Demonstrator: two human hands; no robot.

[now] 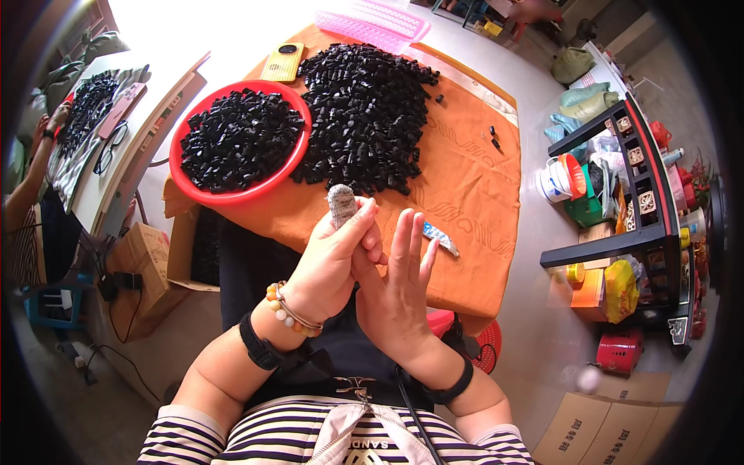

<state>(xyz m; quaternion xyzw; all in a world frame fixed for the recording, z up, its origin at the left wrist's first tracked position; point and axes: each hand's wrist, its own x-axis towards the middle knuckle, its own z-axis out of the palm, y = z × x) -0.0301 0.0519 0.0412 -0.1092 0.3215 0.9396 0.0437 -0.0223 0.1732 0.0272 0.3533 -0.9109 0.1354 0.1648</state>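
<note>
My left hand (332,260) is raised over the table's near edge, a grey knitted finger cover (342,204) standing up at its index finger. Its other fingers are closed around the thumb side of my right hand (394,306); anything pinched there is hidden. The right hand's remaining fingers are stretched out, pointing up. Just beyond them on the orange cloth (473,201) lies a small blue-and-white strip (440,237). A big heap of small black plastic-looking pieces (364,116) covers the far part of the cloth. More black pieces (240,139) fill a red basin (305,159) at the left.
A yellow device (283,62) and a pink plastic basket (372,23) lie at the far edge. Cardboard boxes (143,271) stand at lower left. Another person's arm (31,174) reaches over a white table. A black rack (604,252) with buckets and bags stands right.
</note>
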